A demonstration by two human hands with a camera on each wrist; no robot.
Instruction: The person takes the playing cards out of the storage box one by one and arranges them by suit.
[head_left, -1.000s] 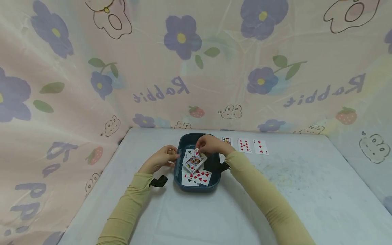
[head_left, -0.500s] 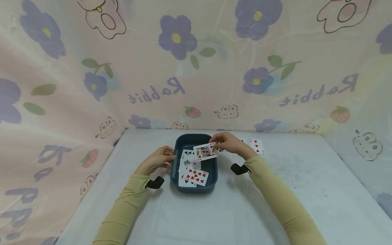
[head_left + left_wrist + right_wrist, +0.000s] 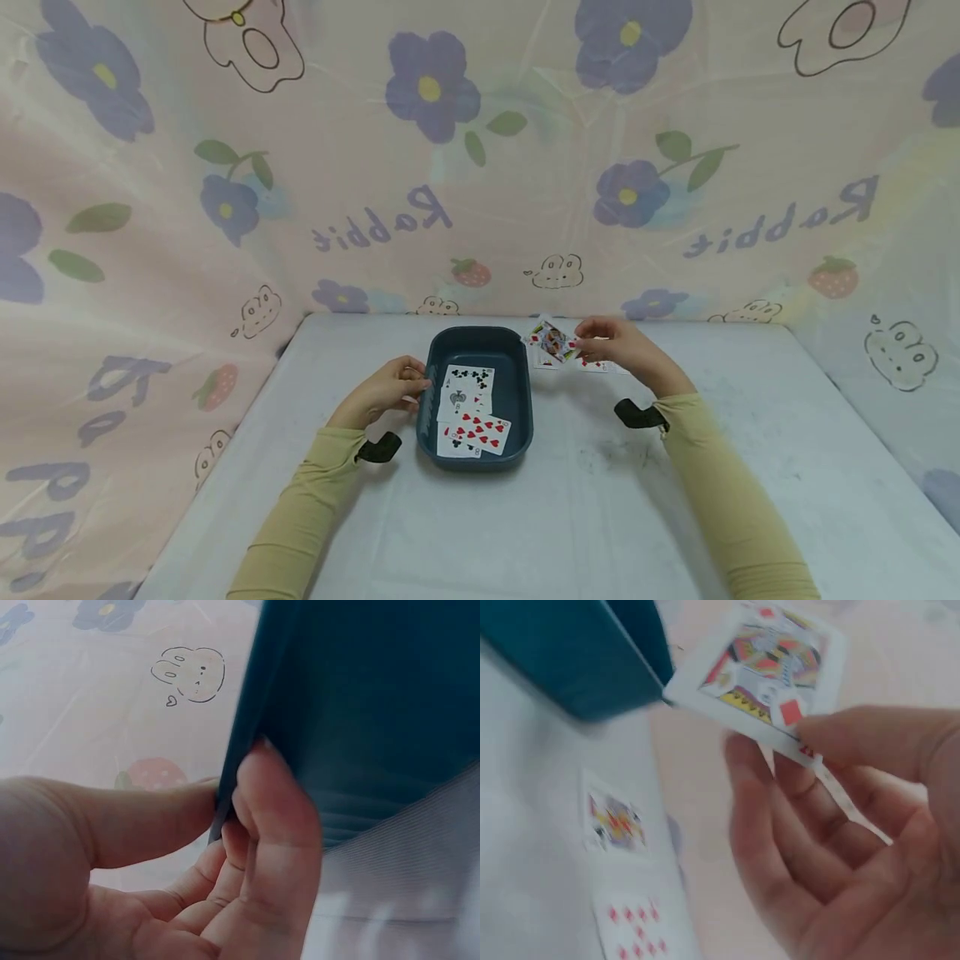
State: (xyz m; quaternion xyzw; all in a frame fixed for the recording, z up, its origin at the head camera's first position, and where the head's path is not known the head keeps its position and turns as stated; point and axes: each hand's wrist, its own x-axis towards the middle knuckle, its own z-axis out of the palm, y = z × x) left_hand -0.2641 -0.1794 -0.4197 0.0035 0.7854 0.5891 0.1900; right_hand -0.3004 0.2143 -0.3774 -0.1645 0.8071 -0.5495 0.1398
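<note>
Pinched at one o'clock

With my right hand [image 3: 862, 877] I pinch a face card of diamonds [image 3: 769, 679]. The blue tray [image 3: 562, 664] is at ten. On the table [image 3: 532, 877] lie a blurred face card [image 3: 616, 823], at eight, and a number card [image 3: 639, 930], at seven.

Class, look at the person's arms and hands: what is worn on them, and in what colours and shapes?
The left sleeve and right sleeve are long, plain and yellowish tan. A small, curved black piece juts out by the left cuff, with a similar one on the right. The left hand and right hand wear no gloves.
</note>
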